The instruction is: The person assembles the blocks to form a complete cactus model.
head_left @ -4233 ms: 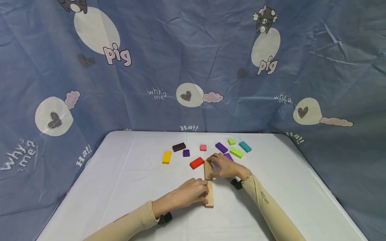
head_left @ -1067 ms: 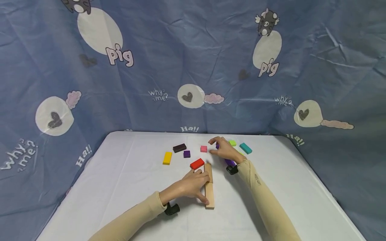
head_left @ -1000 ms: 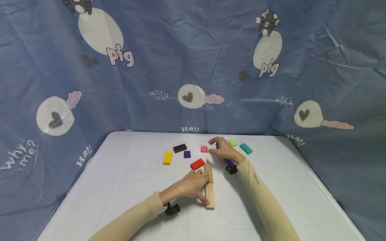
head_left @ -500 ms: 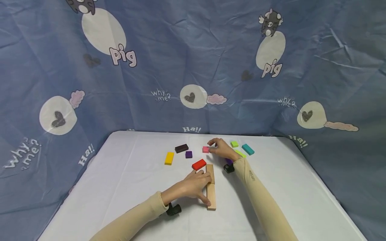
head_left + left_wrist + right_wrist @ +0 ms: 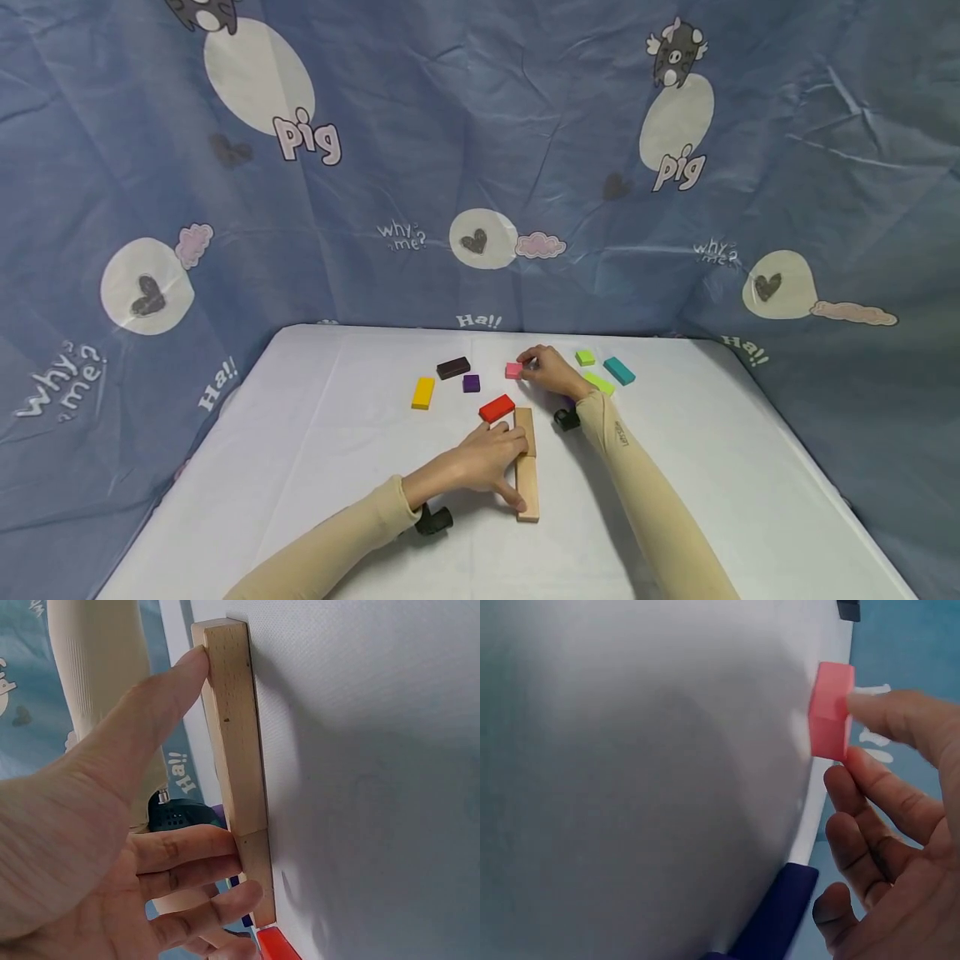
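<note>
Two plain wooden blocks lie end to end on the table, the near wooden block [image 5: 527, 492] lined up with the far wooden block [image 5: 524, 421]. My left hand [image 5: 480, 460] is spread along their left side. Its thumb [image 5: 191, 664] rests against the near block's outer end, and its fingers touch the far block close to the seam. Farther back, my right hand [image 5: 553, 372] pinches a small pink block [image 5: 830, 711] between thumb and index finger. The other right-hand fingers are loosely bent beside it.
A red block [image 5: 497, 407] lies just beyond the wooden pair. Yellow [image 5: 423, 393], dark brown [image 5: 453, 367] and small purple [image 5: 471, 383] blocks lie to the left. Lime [image 5: 599, 383] and teal [image 5: 619, 371] blocks lie right of my right hand. Purple block [image 5: 776, 915] shows near the right hand.
My right hand has left the far wooden block, moved back over the purple blocks, then closed on the pink block. My left hand has spread across both wooden blocks, which now meet end to end.
</note>
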Demonstrator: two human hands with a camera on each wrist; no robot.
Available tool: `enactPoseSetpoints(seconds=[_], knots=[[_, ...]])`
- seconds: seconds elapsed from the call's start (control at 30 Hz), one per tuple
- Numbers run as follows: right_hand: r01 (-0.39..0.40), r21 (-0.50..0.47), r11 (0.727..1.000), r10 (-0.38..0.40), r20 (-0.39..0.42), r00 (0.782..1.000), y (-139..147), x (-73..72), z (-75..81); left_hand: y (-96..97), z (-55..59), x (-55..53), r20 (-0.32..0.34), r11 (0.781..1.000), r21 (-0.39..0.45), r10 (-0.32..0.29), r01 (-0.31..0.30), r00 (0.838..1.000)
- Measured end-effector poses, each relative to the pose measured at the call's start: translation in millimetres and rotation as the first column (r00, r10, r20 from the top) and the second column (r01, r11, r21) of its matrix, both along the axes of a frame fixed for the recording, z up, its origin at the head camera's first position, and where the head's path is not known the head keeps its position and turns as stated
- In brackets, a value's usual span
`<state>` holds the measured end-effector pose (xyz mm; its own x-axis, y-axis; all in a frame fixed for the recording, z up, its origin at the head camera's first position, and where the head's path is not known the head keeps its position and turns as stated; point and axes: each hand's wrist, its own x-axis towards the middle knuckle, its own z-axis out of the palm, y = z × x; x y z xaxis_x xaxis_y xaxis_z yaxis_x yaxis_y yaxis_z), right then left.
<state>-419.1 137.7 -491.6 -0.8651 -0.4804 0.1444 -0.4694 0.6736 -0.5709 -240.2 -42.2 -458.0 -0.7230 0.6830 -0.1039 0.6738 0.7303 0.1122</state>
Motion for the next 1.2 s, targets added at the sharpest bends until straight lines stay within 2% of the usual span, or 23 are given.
enactPoseSetpoints(seconds=[0.27, 0.5, 0.77, 1.2], knots=[[0.051, 0.000, 0.999, -0.051, 0.068, 0.996, -0.2, -1.0, -1.1, 0.1, -0.8, -1.0, -0.006, 1.000, 0.004, -0.003, 0.003, 1.000], [0.093, 0.002, 0.996, -0.093, 0.086, 0.992, 3.4, 3.0, 0.7, 1.2, -0.9, -0.6, -0.003, 1.000, 0.005, -0.003, 0.003, 1.000], [0.052, 0.019, 0.998, -0.053, 0.070, 0.996, 7.2, 8.3, 6.1, 0.3, 0.0, -0.3, -0.004, 1.000, 0.006, -0.003, 0.003, 1.000], [0.047, 0.057, 0.997, -0.051, 0.066, 0.997, 14.6, 13.4, 6.5, 0.3, -1.1, -1.1, 0.011, 1.000, 0.008, -0.001, 0.001, 1.000]])
